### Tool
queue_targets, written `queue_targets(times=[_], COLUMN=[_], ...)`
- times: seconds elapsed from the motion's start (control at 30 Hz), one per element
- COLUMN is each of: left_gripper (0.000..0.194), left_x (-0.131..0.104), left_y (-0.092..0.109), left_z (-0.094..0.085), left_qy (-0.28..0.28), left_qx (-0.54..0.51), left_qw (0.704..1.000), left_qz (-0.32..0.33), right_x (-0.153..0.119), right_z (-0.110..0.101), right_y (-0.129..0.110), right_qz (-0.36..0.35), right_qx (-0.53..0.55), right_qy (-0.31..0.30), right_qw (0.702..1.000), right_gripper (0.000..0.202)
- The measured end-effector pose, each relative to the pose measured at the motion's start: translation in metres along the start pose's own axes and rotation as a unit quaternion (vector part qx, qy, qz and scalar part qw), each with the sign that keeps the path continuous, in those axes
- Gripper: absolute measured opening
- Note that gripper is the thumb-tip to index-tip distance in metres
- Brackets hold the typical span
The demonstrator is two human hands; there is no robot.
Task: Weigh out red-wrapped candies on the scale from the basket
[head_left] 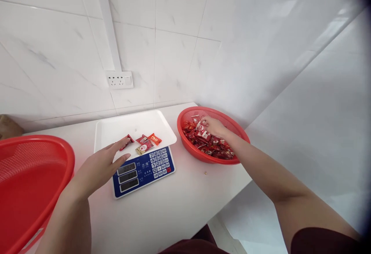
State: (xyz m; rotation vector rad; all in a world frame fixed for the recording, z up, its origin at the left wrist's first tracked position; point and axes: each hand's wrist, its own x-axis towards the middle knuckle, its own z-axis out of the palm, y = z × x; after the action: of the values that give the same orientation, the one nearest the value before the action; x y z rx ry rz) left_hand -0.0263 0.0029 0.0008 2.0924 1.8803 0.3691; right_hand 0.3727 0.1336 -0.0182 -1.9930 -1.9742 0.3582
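Observation:
My left hand (pixel 102 165) reaches over the near left edge of the white tray (pixel 136 124) of a weighing scale, fingers stretched out and apart. A dark red wrapped snack (pixel 127 142) lies by its fingertips; I cannot tell whether they touch. Several small packets lie close by on the tray, an orange-red one (pixel 154 138) and a pink and gold one (pixel 144 147) among them. Inside a round red basket (pixel 214 109), my right hand (pixel 213 125) closes its fingers on a red and white snack packet (pixel 202 133), above a heap of similar packets (pixel 216 147).
The scale's blue panel (pixel 145 171) with keys and displays faces me. A larger red basket (pixel 26 184) stands at the left. Tiled wall runs behind the white table (pixel 185 203), with a power socket (pixel 119 80) on it. A small crumb (pixel 205 173) lies on the table.

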Motion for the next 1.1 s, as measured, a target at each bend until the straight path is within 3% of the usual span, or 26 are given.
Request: queue_targets(times=[0.1,0.2,0.3,0.4,0.5,0.67,0.77,0.87,1.0,1.1], left_gripper=[0.054,0.053,0.053,0.052,0.049,0.045,0.046,0.052,0.052,0.052], left_x=[-0.002,-0.004,-0.006,-0.007,-0.008,-0.005,0.000,0.005,0.012,0.018], left_y=[0.005,0.009,0.008,0.005,0.003,0.002,-0.003,-0.010,-0.012,-0.009], left_z=[-0.003,-0.006,-0.005,-0.004,-0.004,0.000,0.006,0.011,0.017,0.023], left_qy=[-0.003,-0.009,-0.016,-0.016,-0.012,-0.015,0.003,0.025,0.036,0.043], left_qx=[0.003,0.009,0.011,0.019,0.033,0.029,0.023,0.030,0.018,0.006], left_qw=[1.000,1.000,1.000,0.999,0.999,0.999,0.998,0.998,0.999,0.998], left_qz=[0.004,0.014,0.020,0.026,0.026,0.044,0.067,0.046,0.019,0.034], right_x=[-0.002,-0.009,-0.023,-0.041,-0.057,-0.072,-0.071,-0.066,-0.056,-0.049], right_z=[-0.020,-0.032,-0.032,-0.022,-0.003,0.036,0.052,0.057,0.063,0.072], right_y=[-0.020,-0.056,-0.095,-0.122,-0.135,-0.145,-0.153,-0.158,-0.165,-0.172], right_qz=[-0.043,-0.116,-0.166,-0.191,-0.242,-0.366,-0.358,-0.310,-0.302,-0.323], right_qx=[0.102,0.243,0.318,0.277,0.189,0.057,-0.011,-0.046,0.012,0.053], right_qy=[0.054,0.028,-0.007,-0.066,-0.135,-0.183,-0.163,-0.123,-0.149,-0.135], right_qw=[0.992,0.963,0.933,0.939,0.942,0.911,0.919,0.942,0.942,0.935], right_gripper=[0.024,0.018,0.026,0.034,0.034,0.034,0.038,0.039,0.038,0.042])
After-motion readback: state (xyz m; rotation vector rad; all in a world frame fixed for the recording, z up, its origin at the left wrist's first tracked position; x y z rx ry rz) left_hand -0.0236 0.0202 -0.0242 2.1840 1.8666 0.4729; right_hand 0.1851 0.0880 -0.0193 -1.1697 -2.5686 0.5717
